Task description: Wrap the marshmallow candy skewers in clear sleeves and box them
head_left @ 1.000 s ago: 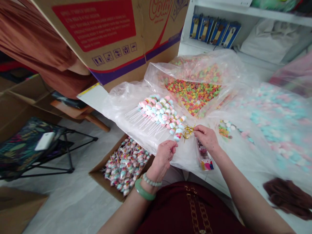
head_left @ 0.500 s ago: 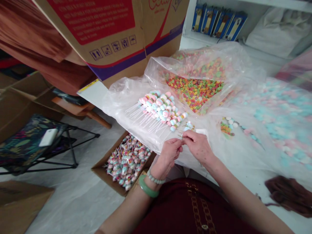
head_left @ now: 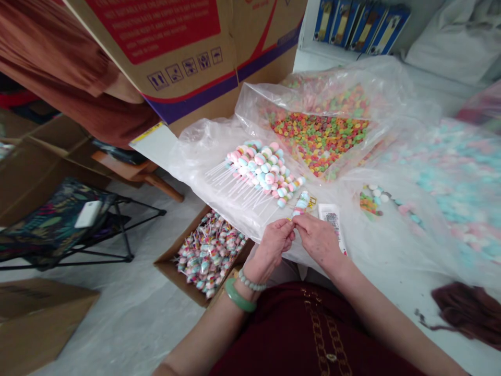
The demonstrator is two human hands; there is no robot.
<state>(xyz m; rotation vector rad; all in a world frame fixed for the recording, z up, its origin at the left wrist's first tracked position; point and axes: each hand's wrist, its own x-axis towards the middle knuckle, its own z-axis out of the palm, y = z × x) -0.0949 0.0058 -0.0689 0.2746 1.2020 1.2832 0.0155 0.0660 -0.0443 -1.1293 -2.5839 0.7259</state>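
Observation:
My left hand [head_left: 273,241] is closed around the lower end of a wrapped marshmallow stick [head_left: 300,203], whose pink, white and blue top points away from me. Against it, my right hand [head_left: 318,240] pinches at the neck of the wrapper. A bit of gold twist tie [head_left: 289,219] shows at the fingertips; most of it is hidden. More gold ties [head_left: 312,201] lie just beyond the stick. To the left, marshmallow skewers [head_left: 264,169] with white sticks lie in a pile on the plastic sheet. A white printed packet [head_left: 331,219] rests beside my right hand.
An open bag of ring-shaped gummies [head_left: 319,138] lies behind the pile. Blue and pink marshmallows [head_left: 450,177] spread to the right. Below the table edge stands a carton of wrapped skewers [head_left: 211,256]. A large cardboard box [head_left: 188,78] and a person's brown sleeve [head_left: 90,89] are at upper left.
My right hand has moved left from the gold ties to meet my left hand at the wrapped marshmallow stick, uncovering the white packet. The view has shifted slightly.

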